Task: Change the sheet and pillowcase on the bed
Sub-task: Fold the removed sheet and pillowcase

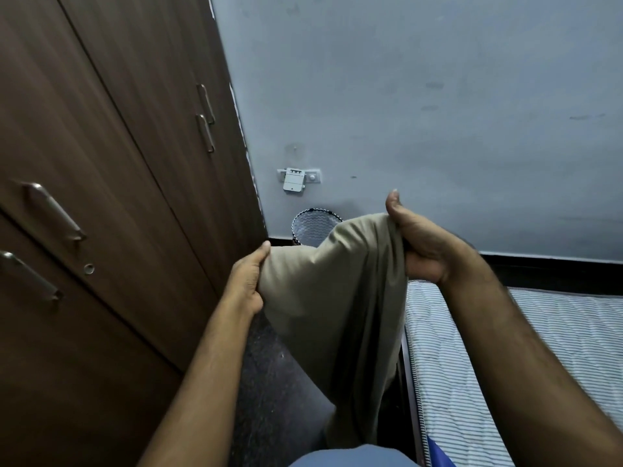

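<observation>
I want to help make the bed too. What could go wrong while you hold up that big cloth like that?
1. The beige sheet hangs low from the left hand and right hand, down toward the dark floor. It could drag there, pick up dirt, or get stepped on.
2. The wardrobe stands close on the left, so spreading the sheet might bump an elbow or snag a metal handle.
3. The mesh bin behind could get knocked over.

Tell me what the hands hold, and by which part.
Both the left hand and the right hand grip the beige sheet along its top edge.
</observation>
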The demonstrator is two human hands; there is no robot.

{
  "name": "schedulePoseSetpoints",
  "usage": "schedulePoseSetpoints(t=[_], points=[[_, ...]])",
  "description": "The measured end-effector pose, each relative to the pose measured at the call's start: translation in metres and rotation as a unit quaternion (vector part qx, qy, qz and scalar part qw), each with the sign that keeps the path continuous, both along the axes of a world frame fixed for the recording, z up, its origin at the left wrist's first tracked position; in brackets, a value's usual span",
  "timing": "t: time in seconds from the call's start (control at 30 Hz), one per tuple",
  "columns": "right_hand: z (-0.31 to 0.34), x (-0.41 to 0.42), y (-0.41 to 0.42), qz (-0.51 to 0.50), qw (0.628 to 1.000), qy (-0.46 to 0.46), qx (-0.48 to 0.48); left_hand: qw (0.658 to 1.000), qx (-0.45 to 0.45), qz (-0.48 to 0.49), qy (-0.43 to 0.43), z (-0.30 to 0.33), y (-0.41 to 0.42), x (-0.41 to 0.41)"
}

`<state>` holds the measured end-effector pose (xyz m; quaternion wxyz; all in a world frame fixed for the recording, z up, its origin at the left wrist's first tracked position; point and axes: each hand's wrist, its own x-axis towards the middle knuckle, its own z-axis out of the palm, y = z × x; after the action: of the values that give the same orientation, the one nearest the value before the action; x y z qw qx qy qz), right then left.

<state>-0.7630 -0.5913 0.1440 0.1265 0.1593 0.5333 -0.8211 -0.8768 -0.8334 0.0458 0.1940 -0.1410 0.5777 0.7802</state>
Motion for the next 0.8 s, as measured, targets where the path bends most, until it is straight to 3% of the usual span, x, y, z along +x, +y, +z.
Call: schedulePoseSetpoints(t=[0.17,0.23,0.33,0.47,0.6,0.8], points=[[-0.005,-0.003,-0.002,0.005,0.999,-0.034,0.030,0.972,-0.210,0.044,0.092,-0.013,-0.008,-0.001],[-0.007,-0.006,-0.001,0.001,0.997,-0.039,0.062,0.927,-0.346,0.025,0.140,-0.015,-0.014,0.000],[-0.011,-0.013,-0.002,-0.007,0.993,-0.050,0.107,0.826,-0.523,-0.004,0.211,-0.014,-0.016,0.001],[-0.012,-0.017,-0.006,0.004,0.974,-0.041,0.223,0.803,-0.564,-0.046,0.186,-0.016,-0.017,0.001],[-0.016,-0.017,-0.003,0.040,0.931,-0.026,0.362,0.784,-0.585,-0.012,0.209,-0.018,-0.022,0.003],[-0.043,-0.015,0.001,-0.025,0.928,0.036,0.370,0.771,-0.595,0.053,0.221,-0.005,-0.040,-0.006]])
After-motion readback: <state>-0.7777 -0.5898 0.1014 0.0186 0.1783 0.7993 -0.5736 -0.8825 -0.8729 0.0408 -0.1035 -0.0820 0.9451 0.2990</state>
